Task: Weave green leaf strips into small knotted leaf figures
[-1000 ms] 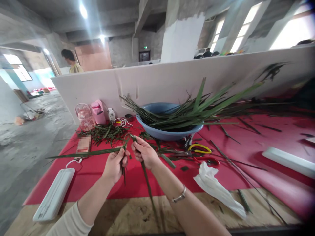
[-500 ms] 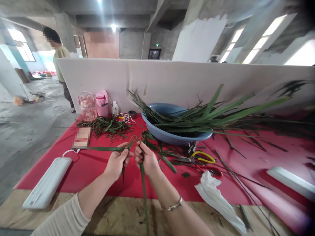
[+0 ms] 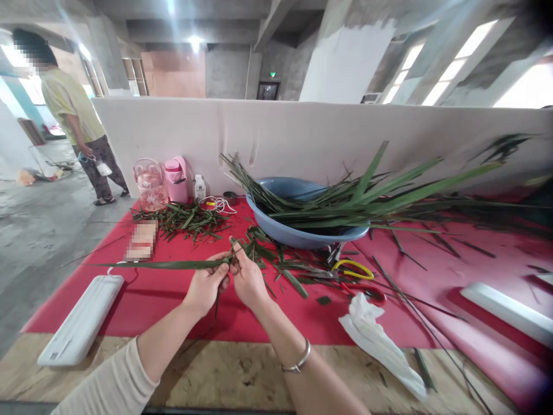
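Note:
Over the red table cover, my left hand [image 3: 206, 285] pinches a long green leaf strip [image 3: 168, 265] that runs out flat to the left. Right beside it, my right hand [image 3: 247, 276] is closed at the same folded piece of leaf, its thumb and fingers up at a small loop. The two hands touch or nearly touch, and the knot between the fingertips is mostly hidden. A thin dark end hangs below my left hand. Leaf scraps [image 3: 296, 282] lie just beyond my right hand.
A blue basin [image 3: 302, 236] of long leaves stands behind, with a pile of cut leaves [image 3: 190, 222] to its left. Yellow-handled scissors [image 3: 354, 268], a crumpled tissue [image 3: 375, 340] and a white power bank-like box [image 3: 82, 320] lie around. A person [image 3: 80, 115] walks beyond the white board.
My right hand has moved left and up against my left hand; the strip that hung below it no longer shows there. The person behind the board has moved left.

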Motion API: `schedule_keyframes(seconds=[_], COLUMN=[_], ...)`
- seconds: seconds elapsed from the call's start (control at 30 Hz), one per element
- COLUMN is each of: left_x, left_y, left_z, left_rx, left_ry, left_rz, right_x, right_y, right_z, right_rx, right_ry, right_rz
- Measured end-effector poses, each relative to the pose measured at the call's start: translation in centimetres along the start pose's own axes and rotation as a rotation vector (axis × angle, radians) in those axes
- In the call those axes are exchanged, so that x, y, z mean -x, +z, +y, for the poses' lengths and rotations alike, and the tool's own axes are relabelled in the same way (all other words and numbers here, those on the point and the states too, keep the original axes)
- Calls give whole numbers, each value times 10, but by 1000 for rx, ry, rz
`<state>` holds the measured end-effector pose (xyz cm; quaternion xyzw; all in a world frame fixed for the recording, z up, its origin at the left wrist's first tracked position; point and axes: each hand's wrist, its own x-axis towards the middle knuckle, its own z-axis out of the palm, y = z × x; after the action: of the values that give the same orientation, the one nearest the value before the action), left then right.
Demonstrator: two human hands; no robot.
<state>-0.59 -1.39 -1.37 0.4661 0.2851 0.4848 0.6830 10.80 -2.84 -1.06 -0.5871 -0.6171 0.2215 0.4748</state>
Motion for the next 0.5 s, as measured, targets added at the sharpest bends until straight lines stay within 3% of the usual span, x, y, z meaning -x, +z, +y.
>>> schedule_keyframes(seconds=[0.07,0.17,0.33,0.43,0.5], left_x=[-1,-1,-1,0,1], left_y=[0,0,0,0,0], left_z=[-1,0,1,0,-1], left_rx=[14,33,28,6,-3], left_ry=[-9,-21,-17,-26,-31], left_rz=[7,3,18,3,-9], right_x=[0,-3,-8,-11,-12], right_y=[-2,-4,-8,-11,-13], right_z=[0,-2,-9,-9,-7], right_rx=[-11,-266,-899,-1100,-1183], right_ry=[10,85,379,547,601], right_rz=[-20,-54,-50,41,0])
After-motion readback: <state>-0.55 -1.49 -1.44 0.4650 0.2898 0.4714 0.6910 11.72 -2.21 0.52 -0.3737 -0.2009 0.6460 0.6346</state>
